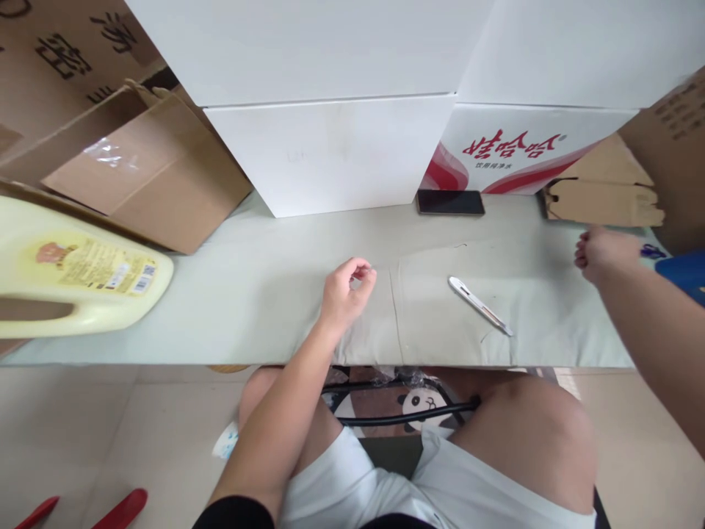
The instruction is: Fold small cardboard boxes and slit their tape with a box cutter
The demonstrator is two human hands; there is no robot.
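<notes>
My left hand [348, 292] is above the pale green cloth, its fingers curled and the thumb near the fingertips. Anything between them is too small or hidden to make out. Over at the right, my right hand [600, 253] is closed, just in front of a flat piece of brown cardboard [606, 203]. Its fingers hide whatever they may hold. A white utility knife [479, 305] lies diagonally on the cloth between my hands, its tip toward the front edge. Beyond it a dark phone [450, 203] lies flat against the boxes.
White boxes [330, 154] are stacked at the back, one with red print [507, 158]. On the left are an open brown carton [176, 169] and a big yellow jug [148, 279]. A blue object [683, 275] sits at the right edge. The cloth-covered table [242, 301] ends before my knees.
</notes>
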